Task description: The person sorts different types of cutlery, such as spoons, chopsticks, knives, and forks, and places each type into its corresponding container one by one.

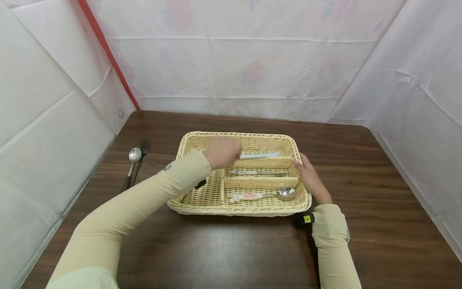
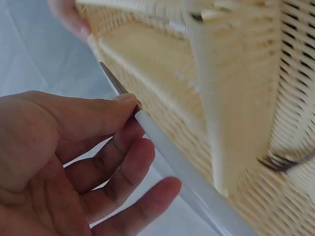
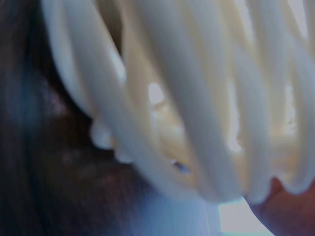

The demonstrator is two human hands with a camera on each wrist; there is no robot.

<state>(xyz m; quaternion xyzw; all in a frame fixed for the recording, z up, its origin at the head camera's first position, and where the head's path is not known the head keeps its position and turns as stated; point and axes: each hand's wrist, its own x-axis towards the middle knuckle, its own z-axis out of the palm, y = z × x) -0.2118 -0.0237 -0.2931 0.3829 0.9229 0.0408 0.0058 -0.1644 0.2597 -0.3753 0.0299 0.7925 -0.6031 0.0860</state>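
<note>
My left hand (image 1: 223,152) is over the back compartment of a woven cream cutlery basket (image 1: 240,210). Its thumb and forefinger pinch a table knife (image 2: 172,160) where the white handle meets the metal; the other fingers curve loosely beside the handle. In the head view the knife's flat end points right, just above the divider. At the basket's right end, my right hand (image 1: 311,176) grips the rim, thumb on top and fingers down the outer side. Close weave fills the right wrist view, with a bit of that hand (image 3: 290,211) at the lower corner.
A slim white-handled utensil (image 1: 243,172) lies in the middle compartment and a rabbit-handled spoon (image 1: 249,196) in the front one. Fork tines (image 2: 278,162) show inside the basket. On the table's left lie a dark-handled spoon (image 1: 135,155) and a fork (image 1: 144,147).
</note>
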